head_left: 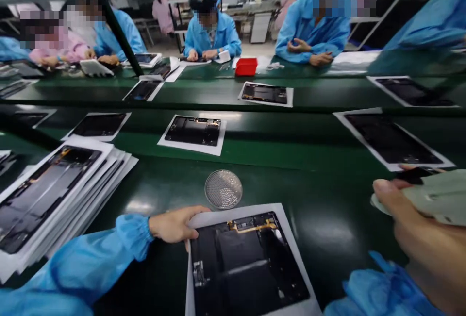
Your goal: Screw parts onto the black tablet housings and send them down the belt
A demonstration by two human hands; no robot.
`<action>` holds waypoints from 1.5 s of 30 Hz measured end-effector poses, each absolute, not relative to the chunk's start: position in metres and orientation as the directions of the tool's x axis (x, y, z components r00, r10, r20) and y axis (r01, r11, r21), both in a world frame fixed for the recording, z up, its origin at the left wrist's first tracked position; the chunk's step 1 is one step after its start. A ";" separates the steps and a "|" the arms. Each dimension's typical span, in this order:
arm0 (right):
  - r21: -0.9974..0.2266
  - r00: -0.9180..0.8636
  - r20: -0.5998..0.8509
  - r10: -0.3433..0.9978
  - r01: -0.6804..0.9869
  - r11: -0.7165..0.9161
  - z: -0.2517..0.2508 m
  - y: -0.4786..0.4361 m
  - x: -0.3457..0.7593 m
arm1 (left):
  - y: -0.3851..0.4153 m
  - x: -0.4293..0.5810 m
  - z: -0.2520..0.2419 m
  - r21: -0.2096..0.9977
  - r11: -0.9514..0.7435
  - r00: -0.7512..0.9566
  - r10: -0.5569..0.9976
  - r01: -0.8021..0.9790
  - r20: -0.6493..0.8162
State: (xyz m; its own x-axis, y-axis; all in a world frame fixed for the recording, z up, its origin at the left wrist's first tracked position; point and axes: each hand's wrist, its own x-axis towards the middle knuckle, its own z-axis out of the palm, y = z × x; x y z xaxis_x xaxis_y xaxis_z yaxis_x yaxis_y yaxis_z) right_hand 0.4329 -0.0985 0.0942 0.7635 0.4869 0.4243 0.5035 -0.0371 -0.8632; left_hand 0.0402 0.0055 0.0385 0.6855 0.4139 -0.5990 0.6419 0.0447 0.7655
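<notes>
My left hand (174, 226) grips the upper left edge of an open tablet housing (243, 267) and the white sheet (280, 211) under it, thumb on top. The black housing shows its inside, with an orange flex cable (251, 227) along the top. At the right edge, my right hand (411, 228) is closed round a pale green handheld tool (440, 197) with a black part at its end; its full shape is cut off. Just beyond the housing sits a round metal dish (223, 190) of tiny screws, near my left hand.
On my left is a stack of tablet housings (54, 194) between white sheets. More housings on sheets (192, 131) lie along the green bench (276, 148). A dark post (122, 37) slants at left. Co-workers in blue (213, 34) and pink sit opposite, by a red bin (246, 66).
</notes>
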 end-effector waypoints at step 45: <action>-0.950 0.184 0.294 0.938 -0.051 0.308 0.043 -0.007 0.265 | -0.038 0.087 -0.009 0.171 -0.860 0.773 0.508 0.482 0.380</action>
